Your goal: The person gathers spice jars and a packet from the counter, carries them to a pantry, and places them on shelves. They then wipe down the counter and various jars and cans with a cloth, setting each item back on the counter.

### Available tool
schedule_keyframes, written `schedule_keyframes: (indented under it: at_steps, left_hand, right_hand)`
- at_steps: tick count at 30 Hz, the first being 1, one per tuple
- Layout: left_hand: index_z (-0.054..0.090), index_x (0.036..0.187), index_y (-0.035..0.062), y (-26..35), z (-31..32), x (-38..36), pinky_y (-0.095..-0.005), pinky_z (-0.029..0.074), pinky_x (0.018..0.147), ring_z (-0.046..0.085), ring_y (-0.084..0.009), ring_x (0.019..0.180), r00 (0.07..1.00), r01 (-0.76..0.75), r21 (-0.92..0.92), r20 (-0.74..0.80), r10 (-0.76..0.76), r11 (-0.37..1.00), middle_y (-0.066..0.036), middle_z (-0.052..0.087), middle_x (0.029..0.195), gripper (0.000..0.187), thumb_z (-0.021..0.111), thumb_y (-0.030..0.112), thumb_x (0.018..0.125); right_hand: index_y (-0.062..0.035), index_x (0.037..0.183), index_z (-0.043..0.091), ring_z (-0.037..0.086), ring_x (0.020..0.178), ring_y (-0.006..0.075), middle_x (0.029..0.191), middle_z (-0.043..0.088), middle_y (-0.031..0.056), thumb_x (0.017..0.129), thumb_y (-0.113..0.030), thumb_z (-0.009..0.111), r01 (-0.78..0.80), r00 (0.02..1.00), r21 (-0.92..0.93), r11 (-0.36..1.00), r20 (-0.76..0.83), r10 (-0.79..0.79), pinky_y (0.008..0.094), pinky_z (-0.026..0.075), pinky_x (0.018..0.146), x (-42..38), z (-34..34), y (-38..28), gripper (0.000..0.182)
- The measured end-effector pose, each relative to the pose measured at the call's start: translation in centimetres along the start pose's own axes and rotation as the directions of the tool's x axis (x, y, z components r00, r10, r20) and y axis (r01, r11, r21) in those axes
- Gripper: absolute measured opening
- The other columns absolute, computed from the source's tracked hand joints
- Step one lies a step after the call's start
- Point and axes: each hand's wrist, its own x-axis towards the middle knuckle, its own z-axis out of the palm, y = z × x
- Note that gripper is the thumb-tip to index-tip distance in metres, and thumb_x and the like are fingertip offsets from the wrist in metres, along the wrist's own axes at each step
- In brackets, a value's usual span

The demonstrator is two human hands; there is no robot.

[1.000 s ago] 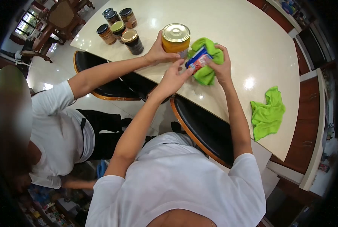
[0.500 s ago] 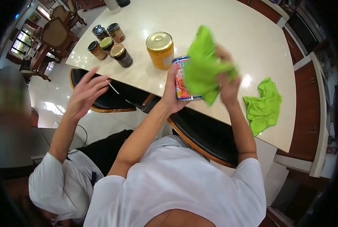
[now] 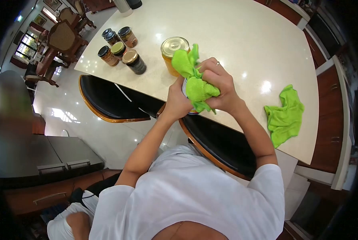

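My left hand (image 3: 177,101) is wrapped around a tin can (image 3: 184,87), held at the near edge of the table. Most of its label is hidden behind a bright green cloth (image 3: 199,89). My right hand (image 3: 222,85), with a ring on one finger, grips the bunched cloth and presses it against the can. Just beyond both hands stands a large glass jar (image 3: 175,47) with a gold lid and yellow-orange contents, partly covered by the cloth.
Several small lidded jars (image 3: 133,62) stand together at the table's left. A second green cloth (image 3: 286,116) lies on the right of the pale tabletop (image 3: 235,32). Black chairs (image 3: 107,98) line the near edge. Another person's white sleeve (image 3: 65,224) shows at lower left.
The cloth, spread and blurred before, is now bunched against the can, and my right hand has moved left. The other person's raised arm has left the table edge and dropped toward lower left.
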Motion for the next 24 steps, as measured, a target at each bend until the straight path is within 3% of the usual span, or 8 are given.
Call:
schedule_keyframes:
  at_steps: [4,6,9,13,18,20,23,24]
  left_hand:
    - [0.051,0.112,-0.0012,0.7,-0.2,-0.5,-0.0303,0.046,0.082,0.060,-0.0198,0.090,0.981,-0.190,0.084,0.045,0.187,0.978,-0.012,0.061,0.099,0.065,0.079,0.023,0.059]
    - [0.051,0.112,-0.0011,1.0,-0.3,-0.6,-0.0302,0.046,0.082,0.061,-0.0204,0.091,0.954,-0.291,0.041,0.082,0.287,0.956,-0.012,0.061,0.099,0.067,0.079,0.023,0.057]
    - [0.050,0.112,-0.0011,1.3,-0.6,-0.3,-0.0314,0.047,0.081,0.061,-0.0212,0.090,0.896,-0.441,0.024,0.065,0.438,0.897,-0.013,0.062,0.097,0.071,0.080,0.025,0.053]
    - [0.051,0.113,0.0017,0.2,-1.8,0.1,-0.0318,0.049,0.076,0.064,-0.0230,0.087,0.995,-0.096,0.047,-0.003,0.097,0.994,-0.013,0.063,0.096,0.067,0.081,0.023,0.057]
    - [0.050,0.112,-0.0005,1.6,-3.6,0.0,-0.0308,0.049,0.076,0.063,-0.0227,0.087,0.950,-0.305,0.029,-0.068,0.306,0.952,-0.012,0.063,0.097,0.055,0.076,0.016,0.066]
    - [0.050,0.112,0.0001,2.3,-3.8,-0.4,-0.0313,0.049,0.079,0.062,-0.0237,0.090,0.978,-0.200,-0.079,-0.079,0.194,0.977,-0.011,0.062,0.098,0.052,0.070,0.031,0.075]
    - [0.051,0.118,0.0068,4.5,-3.4,0.2,-0.0400,0.049,0.087,0.061,-0.0260,0.096,0.956,0.207,-0.802,0.045,-0.289,0.560,-0.011,0.062,0.104,0.066,0.041,0.062,0.083]
    - [0.051,0.118,0.0068,5.1,-3.3,0.3,-0.0400,0.049,0.087,0.061,-0.0260,0.096,0.956,0.198,-0.806,0.035,-0.290,0.558,-0.011,0.062,0.104,0.066,0.041,0.062,0.083]
  right_hand:
    - [-0.0031,0.091,0.056,0.058,0.083,0.0149,0.087,0.060,0.0075,0.072,0.001,0.058,-0.454,0.887,0.181,0.873,0.186,0.423,0.0284,0.046,0.070,0.9,-1.9,1.8,0.019]
    - [-0.0057,0.102,0.057,0.057,0.086,0.0138,0.092,0.058,0.0044,0.088,-0.023,0.057,-0.724,0.550,0.570,0.389,0.136,0.824,0.0262,0.047,0.075,2.0,-3.3,1.4,0.022]
    - [-0.0018,0.114,0.053,0.056,0.105,0.0233,0.112,0.058,0.0117,0.089,-0.044,0.048,-0.312,0.735,0.949,-0.043,0.270,0.622,0.0363,0.046,0.090,0.4,-4.8,2.0,0.049]
    - [-0.0044,0.110,0.056,0.048,0.116,0.0311,0.122,0.053,0.0141,0.070,-0.019,0.064,-0.136,0.979,0.074,0.988,0.166,0.122,0.0422,0.039,0.099,0.4,-0.7,-2.1,0.043]
    - [-0.0032,0.111,0.058,0.054,0.110,0.0313,0.124,0.052,0.0131,0.066,-0.005,0.068,0.059,0.990,-0.241,0.969,0.136,-0.027,0.0409,0.044,0.092,-1.0,-2.2,-1.1,0.046]
    - [-0.0010,0.112,0.058,0.057,0.106,0.0273,0.125,0.052,0.0122,0.076,-0.008,0.065,-0.727,0.584,0.414,0.548,-0.047,0.811,0.0383,0.046,0.089,-1.2,-3.6,-1.4,0.037]
    - [0.0014,0.111,0.059,0.053,0.111,0.0243,0.126,0.051,0.0144,0.082,-0.013,0.062,-0.437,0.770,0.574,0.693,-0.160,0.618,0.0374,0.044,0.091,-2.4,-0.5,-2.6,0.032]
    - [-0.0042,0.113,0.060,0.045,0.118,0.0295,0.128,0.047,0.0194,0.076,-0.011,0.065,-0.122,0.990,-0.008,0.992,-0.068,0.121,0.0385,0.041,0.095,-1.2,1.1,-3.4,0.037]
